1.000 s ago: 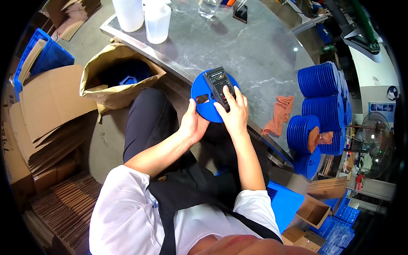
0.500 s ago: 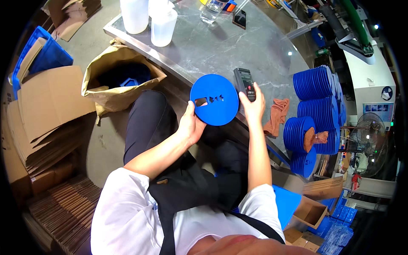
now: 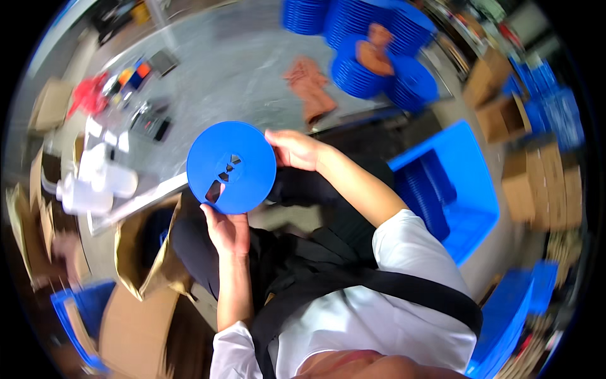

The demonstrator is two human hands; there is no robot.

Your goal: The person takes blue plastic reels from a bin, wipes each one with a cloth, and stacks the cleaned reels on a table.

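A round blue plastic reel (image 3: 252, 161) with several cutouts round its centre is up in front of me, beyond the table's near edge. My left hand (image 3: 230, 232) grips its lower rim, thumb on the face. At its right rim is my right hand (image 3: 295, 150), the fingers closed on the edge and partly hidden behind it. A black hand-held device (image 3: 150, 121) lies on the grey tabletop (image 3: 221, 76) left of the reel, blurred. An orange-brown cloth or pair of gloves (image 3: 309, 88) rests on the table beyond my right hand.
Stacks of blue reels (image 3: 360, 66) stand at the table's far right. A blue crate (image 3: 470, 189) holding more reels is by my right side. White bottles (image 3: 85, 192) and an open paper sack (image 3: 145, 252) are at left. Cardboard boxes (image 3: 536, 183) stand at far right.
My view has swung to the right. My right hand has let go of the black device and taken the reel's right rim; my left hand still holds the reel.
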